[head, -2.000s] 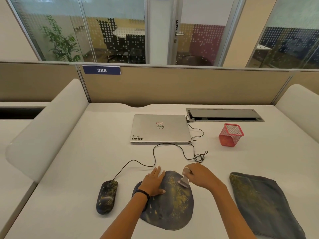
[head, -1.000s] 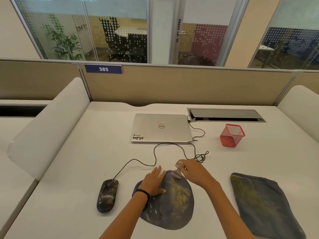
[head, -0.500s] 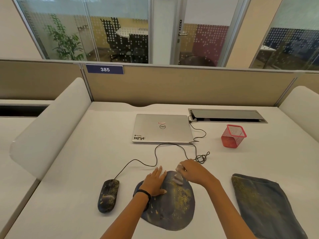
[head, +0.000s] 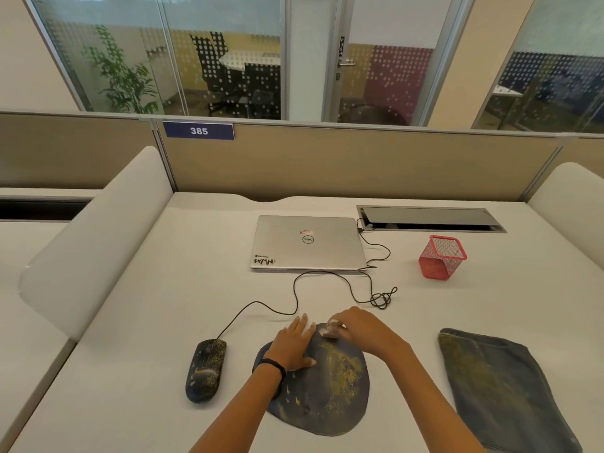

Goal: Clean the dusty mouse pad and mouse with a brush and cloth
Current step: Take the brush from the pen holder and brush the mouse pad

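A dark round mouse pad (head: 330,390) speckled with yellow dust lies near the table's front edge. My left hand (head: 294,344) presses flat on its left part, fingers straight. My right hand (head: 359,328) grips a small pale brush (head: 329,331) at the pad's far edge, bristles touching the pad. A dark wired mouse (head: 206,369), also dusty, sits to the left of the pad. A dark blue cloth (head: 503,390) with yellow dust lies flat to the right.
A closed silver laptop (head: 307,243) sits behind the pad, and the mouse cable (head: 327,282) loops in front of it. A red mesh pen holder (head: 443,256) stands at the right. A cable hatch (head: 428,219) is set in the table's back. White dividers flank both sides.
My right hand has carried the brush from the pad's right middle up and leftward to its far edge. My left hand has stayed flat on the pad.
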